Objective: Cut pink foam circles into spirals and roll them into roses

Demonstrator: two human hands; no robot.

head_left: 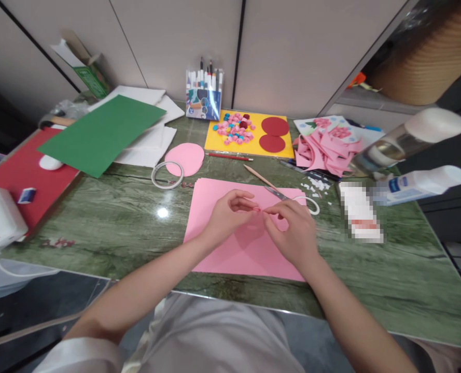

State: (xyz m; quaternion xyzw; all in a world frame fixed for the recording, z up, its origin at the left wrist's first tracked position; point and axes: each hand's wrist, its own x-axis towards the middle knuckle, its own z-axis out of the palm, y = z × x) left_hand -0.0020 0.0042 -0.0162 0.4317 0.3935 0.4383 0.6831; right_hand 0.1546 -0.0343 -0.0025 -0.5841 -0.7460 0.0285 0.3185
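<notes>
Above a stack of pink paper (222,254), my left hand (230,212) and my right hand (295,228) meet fingertip to fingertip. Both pinch a small pink piece of paper (258,209), mostly covered by the fingers. Scissors (276,193) lie at the upper right of the stack, partly beneath my right hand, with a white handle loop showing beside it. A wooden pencil (259,176) rests by the scissors, its point toward the upper left. Beyond the stack, a yellow sheet (210,142) carries many small pink, blue and dark red paper rolls (238,129) and two dark red paper circles (275,126).
Pink paper strips (327,150) are heaped at the right, near tall bottles (409,140) and white paper scraps (319,183). A tape roll (167,175) touches a pink paper circle (187,158). Green card (106,132), red card (55,191) and a marker pack (204,98) stand farther off.
</notes>
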